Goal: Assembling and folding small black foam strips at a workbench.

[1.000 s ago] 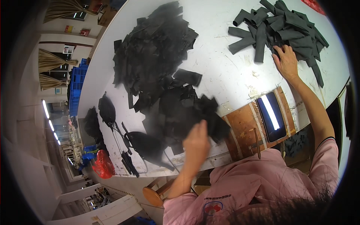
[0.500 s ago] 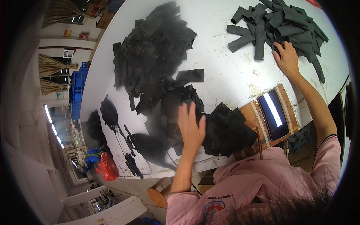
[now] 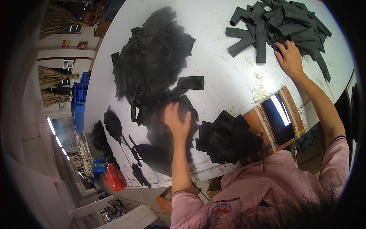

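Observation:
My left hand (image 3: 176, 120) lies over a heap of thin black fabric pieces (image 3: 166, 141), its fingers and thumb apart; the pieces under it are partly hidden and a little blurred. Beyond it spreads a larger pile of black fabric pieces (image 3: 154, 53), with one flat folded piece (image 3: 192, 83) sticking out to the right. At the far right my right hand (image 3: 290, 60) rests against the near edge of a pile of dark grey fabric tubes (image 3: 293, 26), fingers loosely spread. Closer to me sits a smaller black fabric pile (image 3: 228, 139).
A phone (image 3: 279, 118) lies on a wooden board (image 3: 249, 116) at the table's near edge, beside a thin upright rod (image 3: 264, 152). Black pouches with cords (image 3: 113, 124) lie at the left. A red plastic bag (image 3: 115, 177) and blue crates (image 3: 80, 97) are past the white table's (image 3: 221, 87) left edge.
My left hand has moved left, and the black pieces under it have shifted left too. White table now shows between them and the smaller near pile. My right hand has hardly moved.

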Demonstrator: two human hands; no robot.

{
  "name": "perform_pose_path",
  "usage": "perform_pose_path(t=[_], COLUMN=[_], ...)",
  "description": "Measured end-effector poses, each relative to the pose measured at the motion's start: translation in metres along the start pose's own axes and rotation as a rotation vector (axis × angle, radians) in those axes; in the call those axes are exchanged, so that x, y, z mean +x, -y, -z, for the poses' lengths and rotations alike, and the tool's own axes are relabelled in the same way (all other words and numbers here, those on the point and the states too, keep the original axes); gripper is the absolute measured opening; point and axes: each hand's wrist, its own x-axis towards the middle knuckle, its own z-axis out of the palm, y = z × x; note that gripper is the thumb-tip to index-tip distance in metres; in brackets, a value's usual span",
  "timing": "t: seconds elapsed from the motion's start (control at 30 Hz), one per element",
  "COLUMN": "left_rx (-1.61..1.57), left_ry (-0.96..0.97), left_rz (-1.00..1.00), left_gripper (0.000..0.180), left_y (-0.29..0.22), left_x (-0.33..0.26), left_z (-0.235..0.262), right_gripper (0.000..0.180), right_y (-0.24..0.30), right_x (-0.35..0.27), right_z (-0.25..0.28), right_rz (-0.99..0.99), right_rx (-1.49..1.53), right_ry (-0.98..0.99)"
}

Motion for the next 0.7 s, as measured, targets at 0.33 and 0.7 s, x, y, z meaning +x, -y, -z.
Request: perform_pose_path(t=[0.33, 0.7], left_rx=[0.273, -0.437], left_ry=[0.058, 0.079], left_rz=[0.524, 0.29], left_gripper=[0.043, 0.026], left_y=[-0.037, -0.067], left_x=[0.093, 0.062], left_z=[-0.075, -0.039], right_gripper=[0.033, 0.032], right_y=[0.0, 0.002], right_x=[0.001, 0.0], right_z=[0.0, 0.001], right_rz=[0.003, -0.007], right_rx=[0.038, 0.048], right_ry=[0.011, -0.01])
